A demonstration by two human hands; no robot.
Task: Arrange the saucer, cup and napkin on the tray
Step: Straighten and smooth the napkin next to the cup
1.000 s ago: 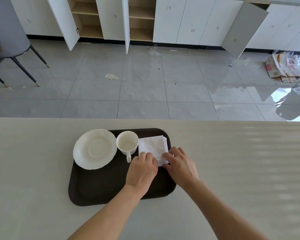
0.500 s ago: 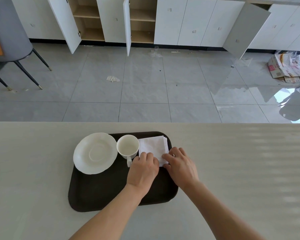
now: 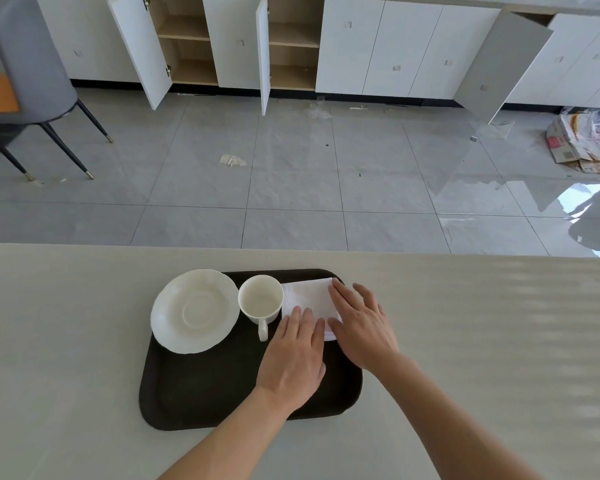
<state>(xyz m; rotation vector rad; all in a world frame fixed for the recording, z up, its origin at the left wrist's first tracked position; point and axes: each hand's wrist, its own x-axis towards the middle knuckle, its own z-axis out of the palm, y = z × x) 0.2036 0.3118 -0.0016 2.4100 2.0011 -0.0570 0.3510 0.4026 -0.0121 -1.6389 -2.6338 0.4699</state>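
- The folded white napkin lies flat in the far right corner of the dark tray, just right of the cup.
- Both hands lie open and flat, gripping nothing: the left hand covers the napkin's near edge, the right hand its right edge.
- The napkin extends away and leftward from both sets of fingertips.
- The saucer sits at the tray's left, overhanging its rim.
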